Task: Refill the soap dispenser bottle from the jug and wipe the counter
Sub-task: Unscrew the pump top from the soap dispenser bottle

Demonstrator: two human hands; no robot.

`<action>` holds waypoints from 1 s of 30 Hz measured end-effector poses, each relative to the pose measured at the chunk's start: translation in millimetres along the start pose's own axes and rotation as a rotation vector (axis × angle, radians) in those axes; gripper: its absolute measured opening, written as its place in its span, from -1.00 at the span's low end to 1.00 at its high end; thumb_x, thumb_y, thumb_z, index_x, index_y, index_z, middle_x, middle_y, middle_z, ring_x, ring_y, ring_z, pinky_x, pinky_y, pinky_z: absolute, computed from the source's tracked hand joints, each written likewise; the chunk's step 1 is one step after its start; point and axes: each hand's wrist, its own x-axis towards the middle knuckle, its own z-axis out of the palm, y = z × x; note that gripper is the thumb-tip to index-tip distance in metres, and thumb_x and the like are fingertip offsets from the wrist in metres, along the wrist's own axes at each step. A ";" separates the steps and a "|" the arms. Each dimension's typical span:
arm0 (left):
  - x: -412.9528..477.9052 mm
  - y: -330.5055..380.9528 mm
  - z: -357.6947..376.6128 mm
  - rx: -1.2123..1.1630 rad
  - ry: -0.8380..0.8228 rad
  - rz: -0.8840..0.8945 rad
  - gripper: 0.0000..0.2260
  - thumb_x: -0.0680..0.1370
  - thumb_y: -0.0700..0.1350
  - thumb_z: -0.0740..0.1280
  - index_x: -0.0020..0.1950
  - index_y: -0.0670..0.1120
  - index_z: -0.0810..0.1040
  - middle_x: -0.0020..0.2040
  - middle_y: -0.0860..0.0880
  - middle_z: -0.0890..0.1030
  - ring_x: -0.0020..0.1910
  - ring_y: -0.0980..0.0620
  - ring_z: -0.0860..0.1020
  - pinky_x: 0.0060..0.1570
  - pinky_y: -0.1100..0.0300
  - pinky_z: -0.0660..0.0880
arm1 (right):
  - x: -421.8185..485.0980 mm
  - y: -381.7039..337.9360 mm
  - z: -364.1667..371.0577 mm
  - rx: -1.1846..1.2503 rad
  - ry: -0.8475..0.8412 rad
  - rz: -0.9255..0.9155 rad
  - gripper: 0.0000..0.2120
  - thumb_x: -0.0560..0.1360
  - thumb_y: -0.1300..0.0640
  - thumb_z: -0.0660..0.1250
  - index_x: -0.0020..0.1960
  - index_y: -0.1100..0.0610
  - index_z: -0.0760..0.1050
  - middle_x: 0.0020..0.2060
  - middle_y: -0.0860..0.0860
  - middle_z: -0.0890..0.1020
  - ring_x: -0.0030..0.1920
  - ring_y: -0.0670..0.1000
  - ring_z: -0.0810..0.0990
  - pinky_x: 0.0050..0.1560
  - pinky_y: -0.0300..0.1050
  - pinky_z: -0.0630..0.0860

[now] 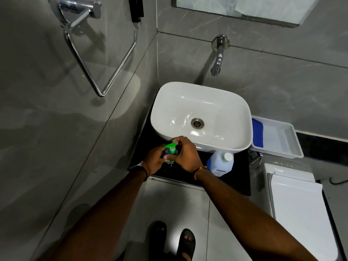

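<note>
A chrome towel ring (101,59) hangs on the grey tiled wall at far left. Below and to its right, a small black counter (243,178) sits in the corner, seen from above. At the counter's front left, the left hand (154,160) wraps around the body of a small soap dispenser bottle (170,152), which stands upright on the counter. The right hand (185,153) closes over the bottle's green pump top (170,146), fingers curled around the neck. Both hands grip the bottle; only the green top and a bit of blue label show between them. Directly behind the hands sits a white rectangular basin (201,115), with a wall tap (217,59) above it. Just right of the right wrist, a translucent jug (220,163) with a white cap stands on the counter, touching the basin's front edge. Farther right, a white tray (282,140) holds a blue cloth (257,132) at its left end.
</note>
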 end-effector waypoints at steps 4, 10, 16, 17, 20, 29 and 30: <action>-1.6 -0.7 -0.5 -0.008 -0.009 0.005 -0.60 0.49 -0.36 0.36 0.32 -0.24 0.45 0.18 -0.19 0.60 0.14 -0.12 0.59 0.18 0.07 0.51 | -2.2 -1.4 4.8 -0.008 0.040 0.002 -0.68 0.37 0.22 0.58 0.08 0.12 0.60 -0.05 0.02 0.67 -0.05 -0.01 0.62 0.01 -0.15 0.55; -1.7 -1.2 -0.6 0.042 -0.016 0.019 -0.68 0.50 -0.34 0.36 0.25 -0.24 0.47 0.13 -0.19 0.61 0.10 -0.13 0.58 0.11 0.07 0.50 | -5.9 1.8 6.8 -0.021 0.070 0.091 -0.55 0.27 -0.08 0.66 -0.03 0.09 0.52 -0.13 -0.01 0.62 -0.12 -0.03 0.58 -0.10 -0.18 0.53; -1.4 -1.0 -1.1 0.007 -0.013 -0.014 -0.64 0.48 -0.37 0.35 0.27 -0.25 0.45 0.16 -0.21 0.60 0.11 -0.14 0.60 0.17 -0.02 0.53 | -6.7 2.4 11.6 -0.045 0.096 0.052 -0.67 0.40 0.08 0.56 0.13 0.07 0.63 0.02 0.01 0.68 0.03 0.01 0.64 0.08 -0.14 0.57; -1.5 -1.1 -0.7 0.015 -0.021 -0.010 -0.64 0.48 -0.38 0.34 0.27 -0.25 0.45 0.16 -0.20 0.60 0.11 -0.12 0.59 0.16 0.04 0.52 | -6.7 2.3 12.1 -0.040 0.095 0.051 -0.62 0.38 0.09 0.57 0.16 0.08 0.61 0.05 0.01 0.67 0.06 0.01 0.63 0.10 -0.16 0.56; -1.5 -1.4 -1.3 0.028 -0.024 0.009 -0.64 0.46 -0.38 0.35 0.24 -0.23 0.47 0.13 -0.16 0.61 0.07 -0.04 0.57 0.08 0.22 0.45 | -6.3 1.3 14.4 -0.002 0.105 0.114 -0.54 0.28 -0.05 0.65 0.06 0.06 0.56 -0.06 -0.03 0.65 -0.06 -0.07 0.60 -0.05 -0.23 0.54; -1.9 -3.4 -1.5 0.008 -0.038 -0.005 -0.63 0.50 -0.35 0.36 0.30 -0.20 0.45 0.14 -0.14 0.59 0.04 0.00 0.58 0.09 0.19 0.49 | -6.0 0.1 6.0 0.098 0.174 0.038 -0.73 0.39 0.13 0.61 0.06 0.11 0.67 -0.19 -0.07 0.66 -0.17 -0.07 0.60 -0.12 -0.28 0.52; -1.5 -3.1 -1.6 0.011 -0.038 -0.003 -0.64 0.50 -0.34 0.37 0.29 -0.21 0.46 0.14 -0.15 0.60 0.06 -0.04 0.59 0.11 0.15 0.51 | -4.9 -2.1 2.3 0.114 0.191 0.037 -0.73 0.38 0.14 0.61 0.05 0.11 0.67 -0.21 -0.08 0.64 -0.18 -0.07 0.60 -0.12 -0.24 0.54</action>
